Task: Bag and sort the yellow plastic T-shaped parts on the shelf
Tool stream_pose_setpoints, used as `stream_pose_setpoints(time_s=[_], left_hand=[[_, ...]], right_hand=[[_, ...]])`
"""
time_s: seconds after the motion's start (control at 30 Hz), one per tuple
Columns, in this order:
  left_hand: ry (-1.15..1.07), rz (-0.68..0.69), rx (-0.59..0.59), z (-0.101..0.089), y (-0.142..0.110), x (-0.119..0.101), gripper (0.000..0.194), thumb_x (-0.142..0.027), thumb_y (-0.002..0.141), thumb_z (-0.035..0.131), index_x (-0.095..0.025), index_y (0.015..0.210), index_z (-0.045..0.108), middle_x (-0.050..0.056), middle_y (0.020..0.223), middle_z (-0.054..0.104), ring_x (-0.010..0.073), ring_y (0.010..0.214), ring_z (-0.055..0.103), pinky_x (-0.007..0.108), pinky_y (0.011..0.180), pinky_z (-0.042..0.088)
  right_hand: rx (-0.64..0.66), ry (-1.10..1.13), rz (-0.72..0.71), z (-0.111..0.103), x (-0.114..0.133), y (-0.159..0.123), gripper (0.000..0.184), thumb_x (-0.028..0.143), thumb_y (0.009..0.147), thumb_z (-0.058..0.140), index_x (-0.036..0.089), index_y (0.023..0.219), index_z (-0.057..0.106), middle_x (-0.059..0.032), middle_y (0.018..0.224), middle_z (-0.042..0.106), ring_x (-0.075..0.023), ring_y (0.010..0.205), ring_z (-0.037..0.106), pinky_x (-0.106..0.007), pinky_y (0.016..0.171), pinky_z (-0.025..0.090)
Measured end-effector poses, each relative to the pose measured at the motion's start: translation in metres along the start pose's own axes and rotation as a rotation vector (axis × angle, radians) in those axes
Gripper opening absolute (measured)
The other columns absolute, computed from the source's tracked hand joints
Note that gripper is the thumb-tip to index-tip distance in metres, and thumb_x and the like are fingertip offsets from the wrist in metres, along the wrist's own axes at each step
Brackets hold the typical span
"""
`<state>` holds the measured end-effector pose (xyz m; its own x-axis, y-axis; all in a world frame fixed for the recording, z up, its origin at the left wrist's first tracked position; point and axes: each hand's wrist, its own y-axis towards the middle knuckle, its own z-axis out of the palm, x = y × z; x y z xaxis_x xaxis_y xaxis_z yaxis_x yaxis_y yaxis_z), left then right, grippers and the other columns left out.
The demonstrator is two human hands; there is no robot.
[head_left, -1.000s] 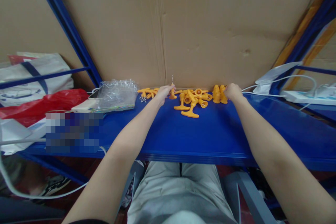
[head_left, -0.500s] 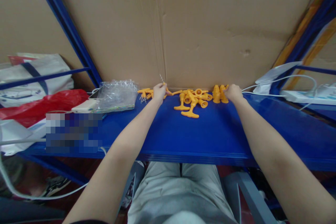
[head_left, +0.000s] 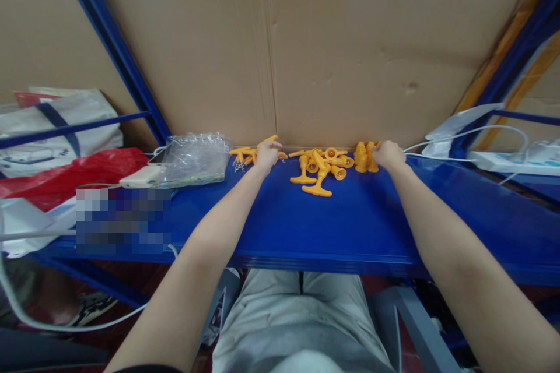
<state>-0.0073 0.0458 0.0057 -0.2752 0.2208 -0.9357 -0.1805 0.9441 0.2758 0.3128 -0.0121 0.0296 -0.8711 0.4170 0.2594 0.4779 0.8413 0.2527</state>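
Yellow corkscrews lie by the cardboard, and right beside them the left hand clutches a tilted corkscrew! Next comes the pile, then sleeves, the right hand curled against them, grip impossible to tell.

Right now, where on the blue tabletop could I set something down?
The widest bare patch of blue tabletop lies between left forearm and right forearm, in front of the orange T-handled pieces. Another lies right of the right forearm. It's crowded along the cardboard, from plastic-wrapped pack to right hand.
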Motion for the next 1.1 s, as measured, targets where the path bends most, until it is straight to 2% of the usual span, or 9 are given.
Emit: stream_pose_setpoints(time_s=[0.1, 0.23, 0.33, 0.47, 0.57, 0.73, 0.9, 1.1], left_hand=[[0.129, 0.019, -0.018, -0.002, 0.001, 0.004, 0.021, -0.001, 0.063, 0.055, -0.018, 0.065, 0.067, 0.001, 0.061, 0.062, 0.0181, 0.063, 0.062, 0.027, 0.064, 0.052], [0.312, 0.085, 0.007, -0.005, 0.003, 0.012, 0.019, -0.003, 0.064, 0.06, -0.02, 0.058, 0.066, 0.002, 0.065, 0.067, 0.023, 0.083, 0.069, 0.032, 0.086, 0.055], [0.497, 0.155, 0.046, -0.008, 0.004, 0.018, 0.018, -0.006, 0.07, 0.061, -0.02, 0.061, 0.069, 0.005, 0.079, 0.074, 0.0248, 0.097, 0.069, 0.033, 0.095, 0.052], [0.818, 0.331, 0.149, -0.009, 0.001, 0.023, 0.026, -0.006, 0.077, 0.055, -0.016, 0.082, 0.078, 0.013, 0.109, 0.075, 0.0275, 0.111, 0.067, 0.036, 0.105, 0.047], [0.965, 0.421, 0.216, -0.01, -0.003, 0.026, 0.034, -0.005, 0.076, 0.052, -0.015, 0.094, 0.08, 0.014, 0.118, 0.073, 0.0301, 0.12, 0.064, 0.042, 0.112, 0.041], [0.97, 0.385, 0.201, -0.011, -0.003, 0.028, 0.038, -0.005, 0.075, 0.053, -0.02, 0.098, 0.08, 0.014, 0.122, 0.073, 0.0348, 0.128, 0.058, 0.056, 0.116, 0.032], [0.99, 0.381, 0.168, -0.011, -0.003, 0.027, 0.043, -0.005, 0.073, 0.054, -0.023, 0.102, 0.08, 0.013, 0.119, 0.075, 0.0371, 0.135, 0.052, 0.063, 0.118, 0.027], [1.074, 0.326, 0.176, -0.01, -0.013, 0.017, 0.046, -0.004, 0.081, 0.048, -0.018, 0.118, 0.072, 0.017, 0.133, 0.066, 0.0346, 0.135, 0.053, 0.059, 0.12, 0.027]], right_hand=[[0.002, 0.006, -0.004, -0.001, 0.001, -0.002, 0.046, 0.029, 0.098, 0.046, 0.005, 0.129, 0.068, -0.0262, 0.131, 0.066, -0.0345, 0.125, 0.064, -0.039, 0.098, 0.052], [0.006, 0.003, 0.003, -0.001, 0.001, -0.003, 0.046, 0.026, 0.097, 0.044, 0.004, 0.13, 0.067, -0.0271, 0.13, 0.067, -0.0342, 0.124, 0.064, -0.038, 0.097, 0.052], [0.009, -0.003, -0.003, 0.0, 0.0, -0.002, 0.045, 0.025, 0.097, 0.044, 0.004, 0.129, 0.068, -0.0272, 0.129, 0.067, -0.0339, 0.124, 0.065, -0.038, 0.096, 0.053], [0.01, 0.009, -0.011, 0.002, -0.001, 0.0, 0.045, 0.022, 0.095, 0.046, 0.003, 0.129, 0.067, -0.0283, 0.13, 0.066, -0.0353, 0.124, 0.064, -0.04, 0.097, 0.053], [-0.006, 0.013, -0.006, 0.004, -0.002, 0.001, 0.044, 0.022, 0.094, 0.047, 0.003, 0.129, 0.068, -0.0284, 0.128, 0.067, -0.0353, 0.123, 0.065, -0.04, 0.096, 0.054], [-0.013, 0.01, -0.009, 0.004, -0.003, 0.002, 0.043, 0.024, 0.094, 0.048, 0.005, 0.126, 0.069, -0.0274, 0.126, 0.068, -0.0341, 0.121, 0.067, -0.038, 0.094, 0.054], [-0.012, 0.03, 0.005, 0.002, -0.002, 0.0, 0.042, 0.022, 0.094, 0.05, 0.005, 0.127, 0.069, -0.0279, 0.127, 0.068, -0.0356, 0.123, 0.065, -0.04, 0.098, 0.053], [-0.031, 0.047, -0.005, 0.001, -0.001, -0.001, 0.041, 0.022, 0.095, 0.05, 0.004, 0.126, 0.07, -0.0288, 0.127, 0.067, -0.0372, 0.123, 0.065, -0.042, 0.099, 0.052]])
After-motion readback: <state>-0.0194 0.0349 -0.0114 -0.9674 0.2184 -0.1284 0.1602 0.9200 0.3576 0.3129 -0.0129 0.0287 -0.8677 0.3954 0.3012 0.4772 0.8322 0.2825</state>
